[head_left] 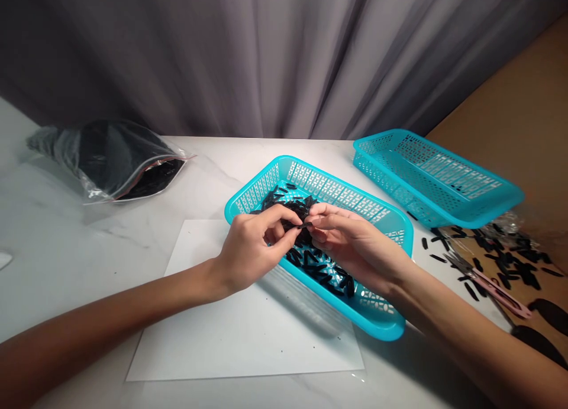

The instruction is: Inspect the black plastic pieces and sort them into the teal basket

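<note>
A small black strip is pinched between my two hands, above the front turquoise basket. My left hand grips its left end with thumb and forefinger. At the other end, the fingertips of my right hand are closed on the same strip. Below them, many short black pieces are heaped and scattered over the basket's perforated floor. What the pieces are made of cannot be made out. My hands partly cover the heap.
A clear zip bag of black material lies open at left. White paper is under the front basket. Behind at right stands a second turquoise basket, with pink-handled scissors and loose black pieces before it. Curtain hangs behind.
</note>
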A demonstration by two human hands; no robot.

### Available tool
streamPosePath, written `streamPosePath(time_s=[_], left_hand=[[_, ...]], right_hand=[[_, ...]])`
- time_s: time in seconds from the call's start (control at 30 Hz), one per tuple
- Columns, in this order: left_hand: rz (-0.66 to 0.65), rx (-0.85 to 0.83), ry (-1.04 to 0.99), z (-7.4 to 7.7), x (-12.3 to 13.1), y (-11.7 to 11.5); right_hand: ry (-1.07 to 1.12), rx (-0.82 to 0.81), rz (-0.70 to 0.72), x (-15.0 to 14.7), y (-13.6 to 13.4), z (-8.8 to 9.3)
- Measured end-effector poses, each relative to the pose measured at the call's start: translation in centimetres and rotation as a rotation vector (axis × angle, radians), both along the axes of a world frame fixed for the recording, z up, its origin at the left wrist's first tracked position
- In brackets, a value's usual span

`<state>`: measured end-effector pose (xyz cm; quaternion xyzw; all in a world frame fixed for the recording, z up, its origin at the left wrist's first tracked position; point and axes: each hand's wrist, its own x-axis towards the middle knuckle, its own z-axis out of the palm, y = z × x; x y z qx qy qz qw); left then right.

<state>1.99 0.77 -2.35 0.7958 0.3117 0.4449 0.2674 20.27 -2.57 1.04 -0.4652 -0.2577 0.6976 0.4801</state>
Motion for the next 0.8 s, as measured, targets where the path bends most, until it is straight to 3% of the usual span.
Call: streamPosePath(time_s=[0.2,0.3,0.43,0.57,0.67,0.8], left_hand=[[0.008,-0.027,0.012,0.0,-0.1,0.0],[0.02,-0.048,0.027,0.2,0.0,-0.1],[0.011,0.026,0.074,0.4,0.0,0.0],[-0.056,0.095,0.147,0.5,0.0,0.2],[-0.072,0.091,0.131,0.5,0.1,0.3],[-0.062,0.047,0.043,0.4,0.2,0.4]], right_hand=[[-0.036,0.027,0.005,-0.1,0.1,0.0],[-0.048,0.018,-0.063,-0.1,0.1,0.0],[0.082,-0.018,-0.136,0.0,0.2,0.2],[0.237,-0.029,0.003,-0.1,0.1,0.8],[0.217,0.041,0.099,-0.3,-0.3,1.0],[0.171,0.072,0.119,-0.5,-0.4,0.7]])
